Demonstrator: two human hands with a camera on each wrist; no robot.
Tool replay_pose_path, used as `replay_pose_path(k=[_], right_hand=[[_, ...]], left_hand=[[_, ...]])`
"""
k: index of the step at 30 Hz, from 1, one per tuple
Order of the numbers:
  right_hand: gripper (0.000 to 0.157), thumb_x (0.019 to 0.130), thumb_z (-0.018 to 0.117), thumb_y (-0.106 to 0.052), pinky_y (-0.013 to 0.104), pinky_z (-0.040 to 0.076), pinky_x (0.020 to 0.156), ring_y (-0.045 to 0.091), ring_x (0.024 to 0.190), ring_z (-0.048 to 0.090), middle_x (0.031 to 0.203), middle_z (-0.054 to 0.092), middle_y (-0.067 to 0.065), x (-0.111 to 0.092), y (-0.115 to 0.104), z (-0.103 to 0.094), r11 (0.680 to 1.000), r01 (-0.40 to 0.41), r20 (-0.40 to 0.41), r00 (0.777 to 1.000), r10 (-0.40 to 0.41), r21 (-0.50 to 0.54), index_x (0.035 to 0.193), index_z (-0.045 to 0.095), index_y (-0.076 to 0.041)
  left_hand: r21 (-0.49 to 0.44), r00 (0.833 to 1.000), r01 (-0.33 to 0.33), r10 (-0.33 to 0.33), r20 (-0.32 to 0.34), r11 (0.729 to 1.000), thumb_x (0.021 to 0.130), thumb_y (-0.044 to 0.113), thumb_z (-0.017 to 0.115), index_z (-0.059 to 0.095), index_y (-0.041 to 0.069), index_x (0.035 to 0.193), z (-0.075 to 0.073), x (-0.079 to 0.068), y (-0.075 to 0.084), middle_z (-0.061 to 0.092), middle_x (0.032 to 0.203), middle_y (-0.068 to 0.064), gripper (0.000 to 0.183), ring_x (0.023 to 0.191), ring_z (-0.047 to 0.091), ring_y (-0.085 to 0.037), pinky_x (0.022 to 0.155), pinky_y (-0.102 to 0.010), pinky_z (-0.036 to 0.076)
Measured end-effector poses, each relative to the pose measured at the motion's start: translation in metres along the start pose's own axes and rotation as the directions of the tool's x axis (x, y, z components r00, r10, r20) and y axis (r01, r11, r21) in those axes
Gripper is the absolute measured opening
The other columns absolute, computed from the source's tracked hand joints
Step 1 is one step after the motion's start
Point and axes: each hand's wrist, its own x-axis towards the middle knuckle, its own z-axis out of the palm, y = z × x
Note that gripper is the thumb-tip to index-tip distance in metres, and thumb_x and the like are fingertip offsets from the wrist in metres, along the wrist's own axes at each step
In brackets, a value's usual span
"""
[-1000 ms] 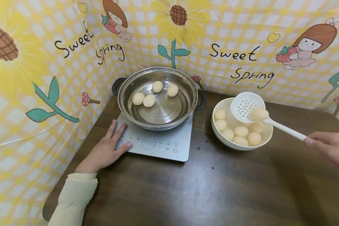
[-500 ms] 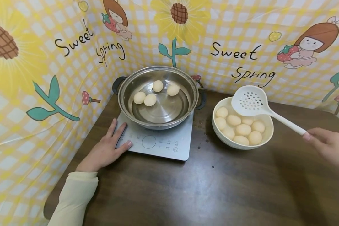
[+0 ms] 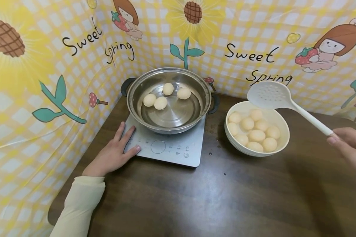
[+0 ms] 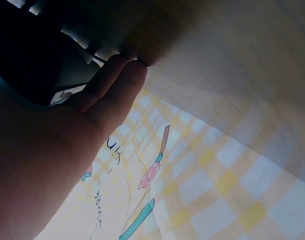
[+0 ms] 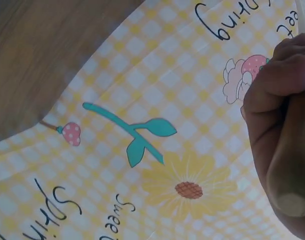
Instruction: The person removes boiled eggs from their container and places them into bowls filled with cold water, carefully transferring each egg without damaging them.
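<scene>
My right hand [image 3: 351,144] grips the handle end of a white slotted skimmer [image 3: 271,95], also seen curled in the right wrist view. The skimmer's perforated bowl hangs above the back rim of a cream bowl [image 3: 229,138] and carries no egg. Several eggs [image 3: 256,135] lie in liquid in that bowl. With fingers spread, my left hand [image 3: 114,153] rests on the left front edge of a silver induction cooktop [image 3: 166,154]. On the cooktop stands a steel pot [image 3: 169,130] with several pale eggs [image 3: 160,103] in water.
The pot has dark side handles [image 3: 214,103]. Water drops [image 3: 210,153] dot the brown wooden table [image 3: 178,197] between cooktop and bowl. A yellow checked cloth [image 3: 154,49] with printed flowers hangs close behind and along the left.
The skimmer held an egg over the bowl at first; that egg is now among the others in the bowl. My right hand has raised the skimmer. The left hand stays on the cooktop.
</scene>
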Motion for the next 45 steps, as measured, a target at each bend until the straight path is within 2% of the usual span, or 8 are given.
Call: replay_pose_path(k=[5, 12, 16, 19, 23, 26, 34, 45], right_hand=[[0.050, 0.099, 0.058, 0.004, 0.031, 0.023, 0.031, 0.009, 0.038, 0.036, 0.052, 0.049, -0.006, 0.002, -0.015, 0.004, 0.999, -0.040, 0.054, 0.998, 0.040, 0.011, 0.105, 0.064, -0.045], [0.014, 0.101, 0.066, -0.025, 0.029, 0.033, 0.044, 0.014, 0.053, 0.044, 0.067, 0.059, -0.006, 0.020, -0.056, 0.022, 0.960, -0.075, 0.109, 0.988, 0.107, -0.270, 0.115, 0.067, -0.021], [0.022, 0.099, 0.069, -0.031, 0.022, 0.037, 0.056, 0.007, 0.068, 0.051, 0.084, 0.068, 0.001, 0.038, -0.080, 0.047, 0.954, -0.021, 0.102, 0.993, 0.054, -0.299, 0.114, 0.071, -0.015], [0.021, 0.099, 0.069, -0.029, 0.022, 0.036, 0.057, 0.009, 0.067, 0.051, 0.080, 0.067, 0.002, 0.052, -0.094, 0.069, 0.946, 0.082, 0.122, 0.991, -0.045, -0.313, 0.114, 0.072, -0.014], [0.017, 0.097, 0.070, -0.019, 0.034, 0.036, 0.051, 0.014, 0.053, 0.045, 0.065, 0.061, -0.003, 0.068, -0.104, 0.099, 0.897, 0.277, 0.144, 0.960, -0.240, -0.345, 0.111, 0.067, -0.011], [0.016, 0.098, 0.069, -0.016, 0.039, 0.037, 0.049, 0.015, 0.050, 0.045, 0.065, 0.064, -0.002, 0.079, -0.108, 0.119, 0.860, 0.349, 0.157, 0.937, -0.312, -0.371, 0.110, 0.062, -0.010], [0.014, 0.102, 0.064, -0.022, 0.044, 0.037, 0.045, 0.021, 0.050, 0.047, 0.072, 0.062, 0.005, 0.098, -0.106, 0.153, 0.846, 0.328, 0.157, 0.945, -0.288, -0.420, 0.110, 0.060, -0.012], [0.011, 0.100, 0.067, -0.023, 0.045, 0.039, 0.046, 0.020, 0.052, 0.048, 0.066, 0.057, -0.003, 0.102, -0.108, 0.158, 0.818, 0.381, 0.203, 0.924, -0.323, -0.430, 0.106, 0.062, -0.016]], left_hand=[[-0.002, 1.000, -0.001, 0.001, -0.001, 1.000, 0.103, 0.058, 0.047, 0.010, 0.015, 0.165, 0.000, 0.001, -0.001, -0.013, 0.166, -0.018, 0.083, 0.133, 0.034, -0.062, 0.097, -0.070, 0.037], [-0.004, 1.000, 0.006, -0.006, 0.000, 1.000, 0.103, 0.058, 0.047, 0.010, 0.016, 0.165, 0.000, 0.000, -0.001, -0.012, 0.166, -0.019, 0.084, 0.133, 0.032, -0.063, 0.097, -0.070, 0.037], [-0.008, 1.000, 0.010, -0.010, 0.003, 1.000, 0.103, 0.059, 0.047, 0.009, 0.016, 0.165, 0.000, -0.002, 0.000, -0.012, 0.167, -0.019, 0.084, 0.133, 0.031, -0.064, 0.097, -0.071, 0.036], [-0.017, 1.000, 0.012, -0.012, -0.003, 1.000, 0.102, 0.059, 0.047, 0.009, 0.017, 0.165, 0.001, -0.002, -0.002, -0.012, 0.167, -0.018, 0.084, 0.134, 0.032, -0.063, 0.098, -0.070, 0.036], [-0.023, 1.000, 0.009, -0.010, -0.011, 1.000, 0.102, 0.060, 0.048, 0.011, 0.018, 0.165, 0.004, -0.003, -0.004, -0.011, 0.167, -0.018, 0.084, 0.133, 0.035, -0.060, 0.099, -0.069, 0.037], [-0.021, 1.000, 0.007, -0.008, -0.019, 1.000, 0.101, 0.060, 0.049, 0.013, 0.017, 0.165, 0.005, -0.003, -0.004, -0.009, 0.167, -0.019, 0.084, 0.133, 0.037, -0.060, 0.099, -0.068, 0.037], [0.000, 0.999, 0.007, -0.007, -0.031, 1.000, 0.101, 0.061, 0.049, 0.014, 0.017, 0.164, 0.004, -0.002, -0.003, -0.007, 0.167, -0.019, 0.085, 0.131, 0.039, -0.060, 0.098, -0.069, 0.038], [-0.001, 0.999, 0.012, -0.012, -0.039, 1.000, 0.101, 0.058, 0.051, 0.016, 0.015, 0.164, 0.001, -0.005, 0.000, -0.007, 0.167, -0.020, 0.084, 0.132, 0.038, -0.061, 0.097, -0.068, 0.038]])
